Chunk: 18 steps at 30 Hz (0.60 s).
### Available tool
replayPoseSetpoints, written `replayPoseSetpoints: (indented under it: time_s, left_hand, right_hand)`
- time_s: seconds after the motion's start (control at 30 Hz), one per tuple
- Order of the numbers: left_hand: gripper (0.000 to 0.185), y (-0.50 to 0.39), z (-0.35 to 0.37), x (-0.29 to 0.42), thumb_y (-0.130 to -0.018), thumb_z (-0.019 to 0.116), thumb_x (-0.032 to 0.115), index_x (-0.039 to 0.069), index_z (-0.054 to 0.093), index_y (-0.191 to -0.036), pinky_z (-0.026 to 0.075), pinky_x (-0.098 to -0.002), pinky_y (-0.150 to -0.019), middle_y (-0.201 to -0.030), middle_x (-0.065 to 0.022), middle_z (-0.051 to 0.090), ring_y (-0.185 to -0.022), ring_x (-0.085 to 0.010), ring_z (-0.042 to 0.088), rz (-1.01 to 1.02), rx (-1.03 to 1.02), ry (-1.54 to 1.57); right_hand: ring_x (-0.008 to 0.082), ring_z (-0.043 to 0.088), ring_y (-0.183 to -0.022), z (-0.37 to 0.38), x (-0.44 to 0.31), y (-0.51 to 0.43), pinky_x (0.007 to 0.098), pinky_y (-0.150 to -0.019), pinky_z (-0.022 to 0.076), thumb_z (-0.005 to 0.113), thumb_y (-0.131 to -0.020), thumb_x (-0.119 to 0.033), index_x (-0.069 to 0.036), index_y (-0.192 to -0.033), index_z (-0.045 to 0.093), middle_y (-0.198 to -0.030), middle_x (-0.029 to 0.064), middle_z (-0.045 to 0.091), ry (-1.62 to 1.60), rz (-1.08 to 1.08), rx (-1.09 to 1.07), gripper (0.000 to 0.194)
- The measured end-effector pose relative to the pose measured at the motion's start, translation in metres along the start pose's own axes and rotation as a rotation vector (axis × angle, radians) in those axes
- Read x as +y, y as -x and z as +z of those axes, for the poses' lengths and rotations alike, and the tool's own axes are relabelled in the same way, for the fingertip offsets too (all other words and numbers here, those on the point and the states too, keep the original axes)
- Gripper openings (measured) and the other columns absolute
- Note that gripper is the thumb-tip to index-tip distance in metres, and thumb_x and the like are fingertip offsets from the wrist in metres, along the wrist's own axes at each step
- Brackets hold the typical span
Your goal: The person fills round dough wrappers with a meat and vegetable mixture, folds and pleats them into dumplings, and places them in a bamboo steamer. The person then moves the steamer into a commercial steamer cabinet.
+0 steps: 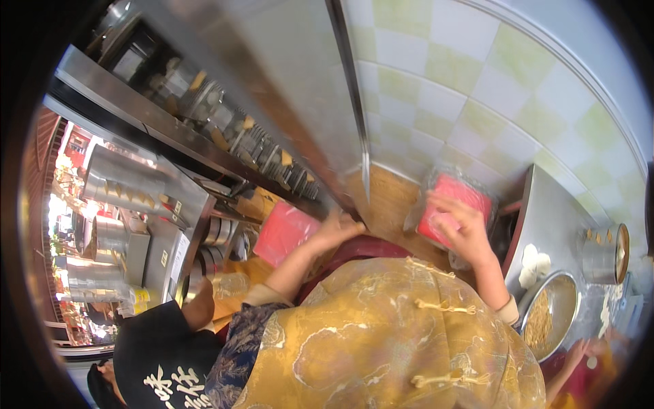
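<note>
My right hand (462, 227) is over a red package (449, 207) in clear plastic, its fingers bent and somewhat apart. Motion blur hides whether they grip it or only touch it. My left hand (337, 229) is at the lower end of a long brown edge (306, 138) of a grey panel, thumb pointing right. Part of that hand is hidden, so its grip is unclear. Beside my left wrist is a second red package (285, 232), also with a plastic sheen. Brown wooden flooring (391, 197) shows between my hands.
A steel counter (549, 214) at right bears white dough pieces (534, 266), a metal bowl of shredded food (557, 307) and a steel canister (605, 254). A person in black (163, 347) is close at left. Another person's hands (580, 353) are at lower right. Checked tiles (454, 82) cover the wall.
</note>
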State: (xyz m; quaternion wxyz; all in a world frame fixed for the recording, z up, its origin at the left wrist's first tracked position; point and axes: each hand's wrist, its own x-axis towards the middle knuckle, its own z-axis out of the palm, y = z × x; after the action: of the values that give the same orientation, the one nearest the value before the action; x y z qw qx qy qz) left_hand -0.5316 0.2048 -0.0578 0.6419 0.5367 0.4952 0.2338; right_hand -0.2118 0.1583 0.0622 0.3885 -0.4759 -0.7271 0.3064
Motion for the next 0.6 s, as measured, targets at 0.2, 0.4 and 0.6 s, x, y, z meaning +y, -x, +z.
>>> replayPoseSetpoints:
  time_s: [0.2, 0.4, 0.6]
  left_hand:
    - [0.072, 0.018, -0.031, -0.031, -0.085, 0.074, 0.036, 0.004, 0.037, -0.138, 0.045, -0.0381, -0.096, -0.128, -0.0117, 0.052, -0.114, -0.0247, 0.053, -0.145, 0.484, 0.506]
    - [0.048, -0.002, -0.070, -0.066, -0.086, 0.068, 0.007, 0.001, 0.049, -0.130, 0.046, -0.0350, -0.097, -0.124, -0.0128, 0.056, -0.111, -0.0218, 0.056, 0.052, 0.464, -0.027]
    - [0.049, -0.099, -0.035, -0.037, -0.089, 0.063, 0.013, -0.007, 0.048, -0.131, 0.043, -0.0378, -0.102, -0.130, -0.0211, 0.055, -0.118, -0.0288, 0.055, 0.155, 0.450, -0.475]
  right_hand:
    - [0.0113, 0.065, -0.093, 0.002, 0.037, 0.144, 0.0255, -0.081, 0.0504, 0.061, -0.093, -0.007, 0.000, -0.113, 0.067, -0.104, 0.0092, 0.070, -0.203, 0.473, 0.252, 0.022]
    - [0.0122, 0.066, -0.094, 0.045, 0.038, 0.268, 0.0268, -0.085, 0.0514, 0.059, -0.095, -0.006, 0.003, -0.113, 0.066, -0.099, 0.0076, 0.072, -0.601, 0.771, 0.463, 0.021]
    - [0.0179, 0.068, -0.096, 0.027, 0.000, 0.347, 0.0314, -0.085, 0.0525, 0.065, -0.091, -0.018, -0.005, -0.111, 0.069, -0.103, 0.0112, 0.072, -0.236, 0.997, 0.601, 0.024]
